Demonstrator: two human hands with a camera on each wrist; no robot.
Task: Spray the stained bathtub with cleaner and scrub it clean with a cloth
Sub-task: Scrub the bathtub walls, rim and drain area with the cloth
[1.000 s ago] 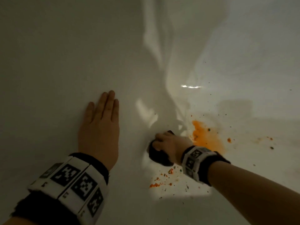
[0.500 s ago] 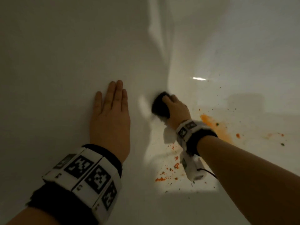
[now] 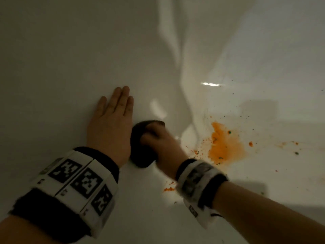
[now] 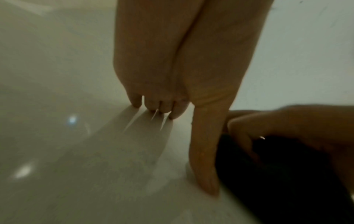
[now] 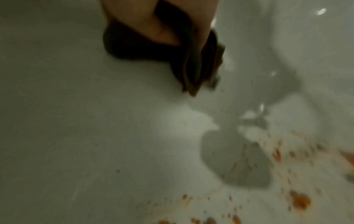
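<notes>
On the left, my left hand (image 3: 110, 124) lies flat on the sloping white glossy wall of the bathtub (image 3: 52, 67). Its fingers (image 3: 123, 97) are straight and close together, and they point to the far side. The hand holds nothing; it only presses on the wall. In the left wrist view the thumb (image 4: 205, 151) is stretched out along the surface, and the dark cloth is just beside it. A black band with white square marker tiles (image 3: 75, 178) goes around my left wrist.

Just to the right of this hand is the dark, crumpled scrubbing cloth (image 3: 142, 152). It lies against the tub surface, near the place where the wall bends into the floor. My right hand (image 3: 158, 140) is on top of it, with the fingers curled around the cloth and gripping it firmly. In the right wrist view the folds of the cloth (image 5: 193, 65) hang out under my fingers and touch the white surface. This hand looks a little blurred.

Further right, on the tub floor, there is a large orange stain (image 3: 223, 145), well apart from the cloth. Small orange crumbs (image 3: 168, 189) lie near my right wrist, and little dark and orange specks (image 3: 297, 153) are scattered to the far right.
</notes>
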